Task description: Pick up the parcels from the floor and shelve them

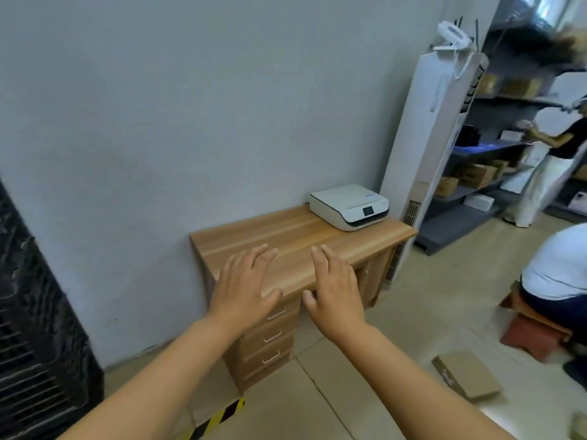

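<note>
A flat brown cardboard parcel (467, 374) lies on the tiled floor at the lower right. Another parcel's corner (579, 427) shows at the bottom right edge. My left hand (246, 285) and my right hand (336, 289) are stretched out in front of me, palms down, fingers apart, holding nothing. Both hover over the front edge of a wooden desk (286, 239), well left of the parcels. Grey metal shelves (476, 188) with several cardboard boxes stand at the far right.
A white printer (349, 206) sits on the desk's far end. A tall white air conditioner (435, 128) stands beside it. One person sits on a red stool (533, 331) at right; another stands at the shelves. A dark rack (35, 328) fills the left.
</note>
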Tool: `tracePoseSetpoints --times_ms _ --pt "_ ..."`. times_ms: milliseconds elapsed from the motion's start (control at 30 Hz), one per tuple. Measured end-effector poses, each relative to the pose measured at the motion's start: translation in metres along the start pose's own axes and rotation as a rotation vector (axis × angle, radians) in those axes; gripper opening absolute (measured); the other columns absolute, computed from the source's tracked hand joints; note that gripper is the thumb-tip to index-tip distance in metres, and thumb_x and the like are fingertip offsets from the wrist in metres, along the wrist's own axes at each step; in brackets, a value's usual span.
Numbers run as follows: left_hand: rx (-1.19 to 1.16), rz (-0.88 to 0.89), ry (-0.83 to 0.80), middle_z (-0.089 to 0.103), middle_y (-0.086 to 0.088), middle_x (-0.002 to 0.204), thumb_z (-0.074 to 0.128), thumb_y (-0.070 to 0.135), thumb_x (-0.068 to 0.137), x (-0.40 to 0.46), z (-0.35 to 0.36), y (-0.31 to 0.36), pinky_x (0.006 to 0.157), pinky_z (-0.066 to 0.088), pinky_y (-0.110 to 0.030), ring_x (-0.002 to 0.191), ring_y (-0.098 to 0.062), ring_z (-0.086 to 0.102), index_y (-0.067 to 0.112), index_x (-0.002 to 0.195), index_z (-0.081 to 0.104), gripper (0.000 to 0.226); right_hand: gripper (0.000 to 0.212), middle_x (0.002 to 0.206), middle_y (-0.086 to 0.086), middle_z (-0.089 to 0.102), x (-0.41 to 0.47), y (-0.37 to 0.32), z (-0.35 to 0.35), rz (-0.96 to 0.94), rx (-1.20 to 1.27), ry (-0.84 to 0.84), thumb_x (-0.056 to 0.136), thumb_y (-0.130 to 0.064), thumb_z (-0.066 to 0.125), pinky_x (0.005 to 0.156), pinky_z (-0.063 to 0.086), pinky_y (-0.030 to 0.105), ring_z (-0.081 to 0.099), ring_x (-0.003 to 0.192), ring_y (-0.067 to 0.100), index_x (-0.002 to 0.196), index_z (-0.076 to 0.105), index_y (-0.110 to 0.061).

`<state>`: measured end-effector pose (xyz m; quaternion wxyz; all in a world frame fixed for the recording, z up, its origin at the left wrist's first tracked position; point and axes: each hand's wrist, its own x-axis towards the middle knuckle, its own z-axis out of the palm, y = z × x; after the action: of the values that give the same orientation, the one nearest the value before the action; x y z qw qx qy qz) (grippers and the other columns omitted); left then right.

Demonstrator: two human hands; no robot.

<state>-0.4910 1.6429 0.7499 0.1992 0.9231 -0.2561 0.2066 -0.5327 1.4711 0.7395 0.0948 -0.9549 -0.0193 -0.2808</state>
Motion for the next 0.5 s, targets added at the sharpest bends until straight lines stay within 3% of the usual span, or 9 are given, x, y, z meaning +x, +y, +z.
tracePoseSetpoints --times_ms 200,367,500 --pt "-0.054 0.122 -0.07 0.034 0.002 0.147 0.057 0.044 0.081 0.065 0.041 0.02 0.111 0.017 -0.036 0.135 -0.019 0.028 0.027 0.141 0.03 0.068 0.076 0.143 0.016 0.038 0.019 0.053 -0.002 0.178 -0.055 0.04 0.075 -0.021 0.066 0.109 0.028 0.046 0.036 0.13 0.033 0.14 0.028 -0.011" --pt "-0.148 0.192 -0.152 0.03 0.004 0.149 0.055 0.044 0.083 0.101 0.087 0.058 0.111 0.016 -0.037 0.136 -0.018 0.026 0.03 0.142 0.027 0.067 0.078 0.144 0.014 0.034 0.011 0.111 -0.002 0.301 -0.125 0.007 0.078 -0.025 0.066 0.112 0.026 0.044 0.032 0.134 0.031 0.143 0.025 -0.011" --pt "-0.187 0.259 -0.209 0.029 0.005 0.149 0.055 0.045 0.083 0.128 0.131 0.098 0.112 0.014 -0.034 0.136 -0.017 0.024 0.029 0.143 0.026 0.068 0.077 0.151 0.012 0.024 0.009 0.167 0.0 0.399 -0.136 -0.018 0.083 -0.025 0.06 0.116 0.016 0.041 0.021 0.14 0.027 0.146 0.018 -0.013"
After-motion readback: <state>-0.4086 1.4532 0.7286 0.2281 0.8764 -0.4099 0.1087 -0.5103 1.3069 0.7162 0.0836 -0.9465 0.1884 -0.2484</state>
